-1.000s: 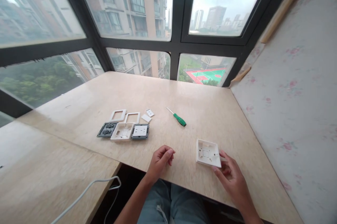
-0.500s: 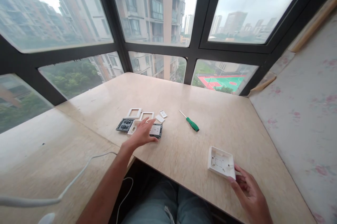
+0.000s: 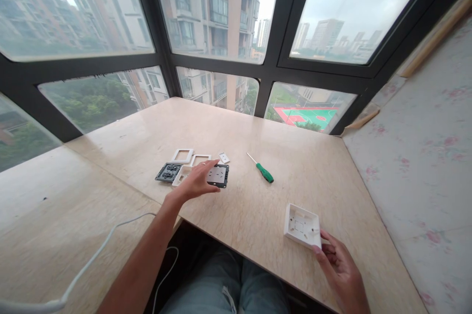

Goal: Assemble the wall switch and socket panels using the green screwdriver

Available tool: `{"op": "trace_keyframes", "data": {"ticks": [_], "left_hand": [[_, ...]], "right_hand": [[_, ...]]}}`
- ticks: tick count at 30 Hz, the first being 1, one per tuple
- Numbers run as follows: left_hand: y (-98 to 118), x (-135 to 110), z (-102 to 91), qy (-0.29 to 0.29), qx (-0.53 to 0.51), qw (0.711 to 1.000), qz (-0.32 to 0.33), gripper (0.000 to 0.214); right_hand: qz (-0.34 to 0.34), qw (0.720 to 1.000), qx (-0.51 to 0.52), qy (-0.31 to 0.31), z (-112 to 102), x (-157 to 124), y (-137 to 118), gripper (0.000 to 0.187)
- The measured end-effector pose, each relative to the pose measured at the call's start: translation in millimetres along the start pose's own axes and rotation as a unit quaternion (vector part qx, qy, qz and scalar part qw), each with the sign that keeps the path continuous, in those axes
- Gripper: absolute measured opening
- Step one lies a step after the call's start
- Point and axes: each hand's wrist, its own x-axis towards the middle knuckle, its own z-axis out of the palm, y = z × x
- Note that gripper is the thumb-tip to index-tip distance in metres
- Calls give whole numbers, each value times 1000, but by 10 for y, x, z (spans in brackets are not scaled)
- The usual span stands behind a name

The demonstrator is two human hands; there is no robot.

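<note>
My left hand (image 3: pixel 195 180) has its thumb and fingers around a wall socket (image 3: pixel 218 175) with a grey face and black edge, which looks slightly raised. My right hand (image 3: pixel 339 267) grips the near right corner of a white mounting box (image 3: pixel 302 225), its open side facing up. Just left of my left hand lie a second black socket (image 3: pixel 168 172), back up, and another white box (image 3: pixel 180 176), partly covered by my fingers. Two white frames (image 3: pixel 182 156) and a small white plate (image 3: pixel 224 157) sit behind them.
A green-handled screwdriver (image 3: pixel 264 172) lies mid-table, its tip pointing away. A white cable (image 3: pixel 106 242) runs across the left of the table (image 3: pixel 236 215). Windows (image 3: pixel 217 9) stand behind, and a flowered wall (image 3: pixel 413 166) borders the right side.
My left hand has closed on the grey-faced socket and shifted it up and right, so it now covers one small white plate. My right hand still holds the white box. The view has turned slightly.
</note>
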Motion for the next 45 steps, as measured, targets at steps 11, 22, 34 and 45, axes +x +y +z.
{"op": "trace_keyframes", "data": {"ticks": [11, 22, 34, 45], "left_hand": [[764, 106, 356, -61, -133, 982, 118, 89], [1675, 312, 1069, -257, -101, 928, 251, 97], [1794, 350, 1167, -315, -60, 893, 316, 98], [1542, 114, 1351, -163, -146, 942, 255, 114]], "right_hand": [[30, 994, 97, 50, -21, -41, -178, 44], [-25, 990, 121, 74, -48, -172, -490, 27], [140, 977, 162, -7, -55, 129, -751, 49], [225, 907, 355, 7, 2, 93, -845, 43]]}}
